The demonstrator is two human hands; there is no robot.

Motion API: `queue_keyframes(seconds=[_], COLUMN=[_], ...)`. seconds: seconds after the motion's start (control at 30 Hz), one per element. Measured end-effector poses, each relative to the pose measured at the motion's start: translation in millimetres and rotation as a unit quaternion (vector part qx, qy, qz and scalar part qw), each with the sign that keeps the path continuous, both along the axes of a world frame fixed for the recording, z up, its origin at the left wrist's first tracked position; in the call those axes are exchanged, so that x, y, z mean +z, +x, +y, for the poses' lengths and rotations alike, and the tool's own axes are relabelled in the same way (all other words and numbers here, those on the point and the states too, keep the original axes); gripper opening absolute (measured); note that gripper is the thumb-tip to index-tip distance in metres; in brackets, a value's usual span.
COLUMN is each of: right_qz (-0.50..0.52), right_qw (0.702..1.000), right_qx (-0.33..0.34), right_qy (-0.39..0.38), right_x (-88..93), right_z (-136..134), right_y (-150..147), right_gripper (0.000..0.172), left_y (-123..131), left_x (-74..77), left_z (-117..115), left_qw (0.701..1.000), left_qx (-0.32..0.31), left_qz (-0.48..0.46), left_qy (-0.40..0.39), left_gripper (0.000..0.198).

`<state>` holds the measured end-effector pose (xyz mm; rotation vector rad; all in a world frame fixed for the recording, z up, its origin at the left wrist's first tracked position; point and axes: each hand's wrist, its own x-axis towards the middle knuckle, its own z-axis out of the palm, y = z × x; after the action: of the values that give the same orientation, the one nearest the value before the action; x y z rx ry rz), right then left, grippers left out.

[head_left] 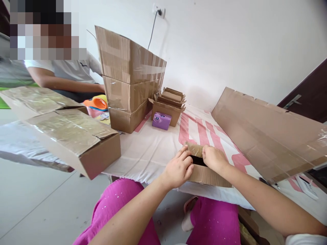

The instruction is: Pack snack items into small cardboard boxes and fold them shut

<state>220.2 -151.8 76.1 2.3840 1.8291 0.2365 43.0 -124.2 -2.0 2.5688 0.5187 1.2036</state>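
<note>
Head view, small box (pixel 209 177): sat at the tablecloth's (pixel 143 153) near edge.
Left hand (pixel 179 168): fingers curled over the left end; grip unclear.
Right hand (pixel 214 158): fingers pinched the flap (pixel 195 149).
Cardboard: seemed light, stiff, creasable; side walls offered best hold.

Looks like a home rm: cloth-covered desk (pixel 143 149), white wall (pixel 242 44) w/ elec. socket (pixel 157 10), dark door (pixel 314 98) w/ handle (pixel 294 100), tiled flr (pixel 38 204).

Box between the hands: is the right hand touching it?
Touching: the head view shows the right hand curled against the flap of the box.
</note>
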Motion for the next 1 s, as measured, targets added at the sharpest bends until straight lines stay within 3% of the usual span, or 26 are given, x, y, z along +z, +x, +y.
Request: queue_keyframes(seconds=[0.23, 0.43, 0.53, 0.77, 0.83, 0.93, 1.0], right_qz=[0.001, 0.065, 0.115, 0.100, 0.193, 0.376, 0.439], right_qw=[0.999, 0.996, 0.992, 0.993, 0.978, 0.919, 0.888], right_qx=[0.008, -0.035, -0.026, 0.009, -0.001, -0.051, -0.079], right_qy=[0.038, 0.044, 0.046, 0.058, 0.079, 0.108, 0.107], right_x=[-6.5, -0.6, 1.9, -1.8, -0.2, 2.4, 3.9], right_z=[-1, 5, 8, 9, 11, 14, 14], right_y=[6, 3, 1, -6, -4, 2, 5], right_gripper=[0.019, 0.020, 0.023, 0.017, 0.020, 0.028, 0.028], left_y=[-1, 0, 1, 0, -1, -1, -1], left_x=[-0.4, -2.0, -2.3, 1.5, 3.1, 4.2, 4.1], left_z=[0, 0, 0, 0, -1, -2, -4], left_qw=[1.000, 1.000, 1.000, 1.000, 0.999, 0.999, 0.998], left_qx=[-0.003, 0.008, 0.012, 0.017, 0.021, 0.020, 0.035], left_qz=[-0.003, -0.003, 0.006, 0.014, 0.019, 0.027, 0.036], left_qy=[0.004, 0.006, 0.013, 0.022, 0.028, 0.031, 0.024], left_gripper=[0.014, 0.017, 0.019, 0.021, 0.021, 0.022, 0.024])
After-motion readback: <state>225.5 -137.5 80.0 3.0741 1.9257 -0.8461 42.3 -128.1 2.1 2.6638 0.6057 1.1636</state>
